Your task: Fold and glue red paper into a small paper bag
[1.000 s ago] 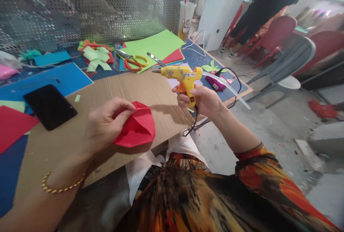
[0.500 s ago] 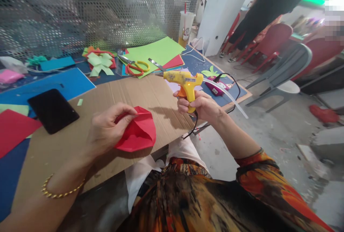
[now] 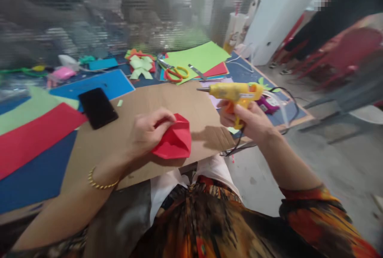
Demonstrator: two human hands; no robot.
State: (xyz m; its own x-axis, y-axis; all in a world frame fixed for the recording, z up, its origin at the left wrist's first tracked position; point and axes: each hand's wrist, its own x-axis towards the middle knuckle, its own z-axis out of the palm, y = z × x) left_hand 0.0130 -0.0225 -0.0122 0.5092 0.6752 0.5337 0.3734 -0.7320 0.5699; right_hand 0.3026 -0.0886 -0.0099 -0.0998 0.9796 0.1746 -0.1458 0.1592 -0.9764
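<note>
My left hand pinches the upper left edge of a folded red paper piece, which is held just over a sheet of brown cardboard. In my right hand is a yellow hot glue gun, gripped by its handle with fingers around the orange trigger. Its metal nozzle points left, above the cardboard and apart from the red paper. A clear glue stick trails from the back of the gun, and a black cord hangs below the handle.
A black phone lies on the cardboard's left side. Behind are scissors, green paper, a blue sheet and a drink cup. Red paper lies far left. A purple power strip sits right. A person stands beyond.
My view has turned left, so the whole scene sits further right. The glue gun has tipped to point more level. Both hands keep their holds.
</note>
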